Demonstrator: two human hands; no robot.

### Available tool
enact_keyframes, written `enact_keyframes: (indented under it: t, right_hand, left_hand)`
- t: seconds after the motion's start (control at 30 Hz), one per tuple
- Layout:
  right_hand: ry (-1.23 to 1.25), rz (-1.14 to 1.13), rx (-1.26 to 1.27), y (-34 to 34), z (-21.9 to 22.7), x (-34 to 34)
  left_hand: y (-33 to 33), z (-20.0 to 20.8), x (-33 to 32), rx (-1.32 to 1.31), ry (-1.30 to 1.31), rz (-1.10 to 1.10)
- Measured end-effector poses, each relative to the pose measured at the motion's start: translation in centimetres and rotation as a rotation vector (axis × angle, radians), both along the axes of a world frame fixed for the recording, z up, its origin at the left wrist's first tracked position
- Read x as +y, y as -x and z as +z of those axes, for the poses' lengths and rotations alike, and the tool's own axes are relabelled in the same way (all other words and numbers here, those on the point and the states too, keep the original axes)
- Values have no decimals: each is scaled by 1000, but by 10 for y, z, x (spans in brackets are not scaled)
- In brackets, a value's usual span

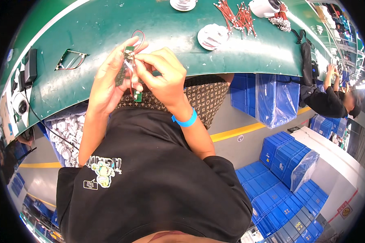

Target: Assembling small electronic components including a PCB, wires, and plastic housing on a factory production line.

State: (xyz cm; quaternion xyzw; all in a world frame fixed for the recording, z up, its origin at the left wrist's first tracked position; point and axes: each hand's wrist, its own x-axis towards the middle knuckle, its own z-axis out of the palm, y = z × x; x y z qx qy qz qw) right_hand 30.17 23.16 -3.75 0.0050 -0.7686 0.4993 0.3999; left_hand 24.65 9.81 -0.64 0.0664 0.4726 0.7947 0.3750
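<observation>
My left hand (103, 79) is closed around a narrow green circuit board (138, 97), held upright above the near edge of the bench. Thin red and black wires (139, 32) loop out over its top and run down along it. The fingers of my right hand (164, 75) are pinched together against the board's middle, at the wires and a small white piece. Whether they grip the wire or its plug is hidden by the fingertips. On the bench to the left lies another green circuit board (62, 64) with wires attached.
Red wire leads (241, 20) lie at the back right, near a white camera housing (261, 7). White round parts (213, 36) sit closer. At left stand a white camera (20, 103) and a black box (31, 67). Blue crates (267, 194) are stacked behind me at right.
</observation>
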Motion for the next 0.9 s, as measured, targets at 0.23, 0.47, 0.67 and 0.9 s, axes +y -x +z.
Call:
enact_keyframes:
  t: [0.23,0.47,0.67,0.9]
  right_hand:
    - [-183,-77,89,2,-2,-1]
    - [-17,-97,19,-1,5,-12]
    - [68,-52,-53,-3,8,-12]
    - [181,3,-123,-1,7,-11]
  left_hand:
    - [-2,3,1,26,12,1]
    - [-6,4,1,75,57,32]
    - [-8,1,1,146,147,73]
    - [-4,7,-2,157,225,76]
